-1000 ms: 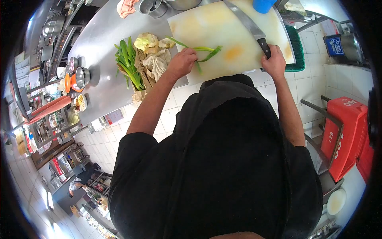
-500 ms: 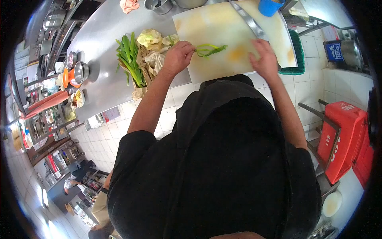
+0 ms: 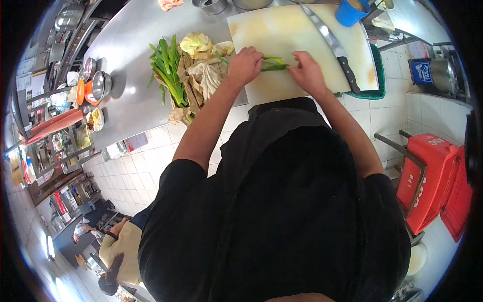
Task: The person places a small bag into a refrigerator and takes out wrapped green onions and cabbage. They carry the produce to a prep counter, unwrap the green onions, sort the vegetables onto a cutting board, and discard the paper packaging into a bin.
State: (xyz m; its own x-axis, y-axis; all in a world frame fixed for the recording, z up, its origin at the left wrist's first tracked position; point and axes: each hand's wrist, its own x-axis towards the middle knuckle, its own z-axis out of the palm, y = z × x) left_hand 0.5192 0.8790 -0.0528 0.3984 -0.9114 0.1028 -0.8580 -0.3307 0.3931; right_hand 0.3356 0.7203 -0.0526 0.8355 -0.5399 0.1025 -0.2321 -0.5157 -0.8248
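On the white cutting board, my left hand is closed around a few green onion leaves that stick out to its right. My right hand is by the other end of these leaves, its thumb close to their tips and its forefinger held apart from the thumb. Whether the thumb touches them is hard to make out. A large kitchen knife with a black handle lies slanted on the board, to the right of my right hand.
Left of the board, a bunch of green onions lies in brown paper beside a cabbage piece. A blue cup stands at the board's far right corner. Metal bowls sit leftward. A red bin stands right.
My right hand has moved left, from beside the knife to the tips of the green onion leaves. The knife's handle now shows fully. My left hand still holds the leaves.
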